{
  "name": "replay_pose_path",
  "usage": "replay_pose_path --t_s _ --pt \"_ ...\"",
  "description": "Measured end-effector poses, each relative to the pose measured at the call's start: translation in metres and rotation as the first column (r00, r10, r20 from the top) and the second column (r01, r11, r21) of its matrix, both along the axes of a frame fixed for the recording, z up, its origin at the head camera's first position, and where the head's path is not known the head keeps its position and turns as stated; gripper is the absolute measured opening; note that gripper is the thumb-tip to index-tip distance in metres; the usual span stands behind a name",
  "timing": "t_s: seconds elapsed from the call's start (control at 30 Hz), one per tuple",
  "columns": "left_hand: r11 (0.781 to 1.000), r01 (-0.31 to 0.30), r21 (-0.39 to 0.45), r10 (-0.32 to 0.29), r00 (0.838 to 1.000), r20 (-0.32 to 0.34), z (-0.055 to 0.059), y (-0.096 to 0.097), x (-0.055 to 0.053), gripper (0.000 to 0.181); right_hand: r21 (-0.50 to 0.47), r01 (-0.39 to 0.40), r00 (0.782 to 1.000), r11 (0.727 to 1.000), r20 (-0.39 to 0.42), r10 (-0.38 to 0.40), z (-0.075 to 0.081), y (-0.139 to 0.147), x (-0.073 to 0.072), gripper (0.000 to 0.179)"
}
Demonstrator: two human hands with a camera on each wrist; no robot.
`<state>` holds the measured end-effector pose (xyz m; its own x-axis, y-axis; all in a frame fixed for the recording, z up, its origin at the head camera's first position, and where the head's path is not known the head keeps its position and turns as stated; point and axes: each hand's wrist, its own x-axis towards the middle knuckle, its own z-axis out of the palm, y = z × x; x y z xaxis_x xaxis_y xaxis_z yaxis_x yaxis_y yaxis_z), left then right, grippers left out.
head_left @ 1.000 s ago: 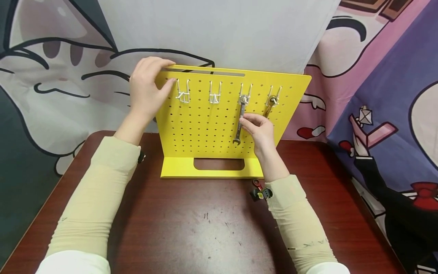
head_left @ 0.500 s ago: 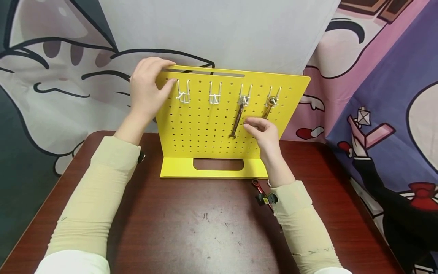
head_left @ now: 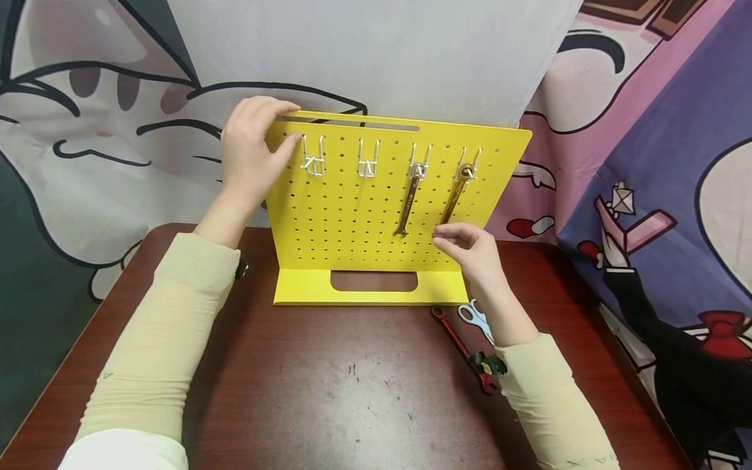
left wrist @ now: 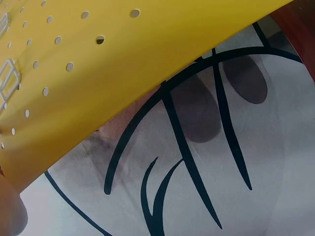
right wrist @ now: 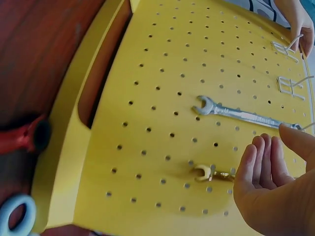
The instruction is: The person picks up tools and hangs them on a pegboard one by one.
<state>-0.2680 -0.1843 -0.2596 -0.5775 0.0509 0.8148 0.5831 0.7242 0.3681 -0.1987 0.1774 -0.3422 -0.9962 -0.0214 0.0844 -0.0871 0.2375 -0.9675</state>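
Note:
A yellow pegboard (head_left: 346, 228) stands upright on the table. My left hand (head_left: 252, 147) grips its upper left corner, thumb on the front face and fingers over the top edge. A silver wrench (head_left: 408, 202) hangs by its ring end from the third white hook. From the rightmost hook hangs a gold wrench (head_left: 455, 199). My right hand (head_left: 476, 254) is beside the gold wrench's lower end, fingers loosely bent and holding nothing. In the right wrist view, the gold wrench's open end (right wrist: 203, 173) shows past my fingertips, while the hand hides part of its shaft.
Two white wire hooks (head_left: 367, 170) on the left bear no tools. A red wrench (head_left: 452, 336) lies on the brown table (head_left: 329, 378) at the board's front right, partly under my right wrist. Light-blue-handled scissors (head_left: 473, 317) lie beside it, partly hidden by my forearm.
My right hand has let go of the silver wrench, which now hangs freely, and has moved right and down past the gold wrench. The scissors have come into sight. My left hand stays put.

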Motion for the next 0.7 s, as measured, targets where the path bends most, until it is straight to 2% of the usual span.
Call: replay_pose_path --t_s 0.27,0.43,0.7 --pt "1.0 0.003 0.004 -0.003 1.0 0.002 0.0 0.0 0.001 0.031 0.192 0.018 1.0 0.981 -0.019 -0.015 -0.008 0.024 0.019 0.03" --pt "1.0 -0.002 0.003 0.002 1.0 0.001 0.0 0.0 0.002 0.031 0.319 0.037 0.998 0.947 -0.058 -0.019 -0.017 0.038 0.031 0.025" --pt "1.0 0.006 0.002 -0.006 1.0 0.001 0.0 0.0 0.002 0.031 0.452 0.041 0.998 0.891 -0.054 -0.019 -0.034 0.063 0.047 0.023"
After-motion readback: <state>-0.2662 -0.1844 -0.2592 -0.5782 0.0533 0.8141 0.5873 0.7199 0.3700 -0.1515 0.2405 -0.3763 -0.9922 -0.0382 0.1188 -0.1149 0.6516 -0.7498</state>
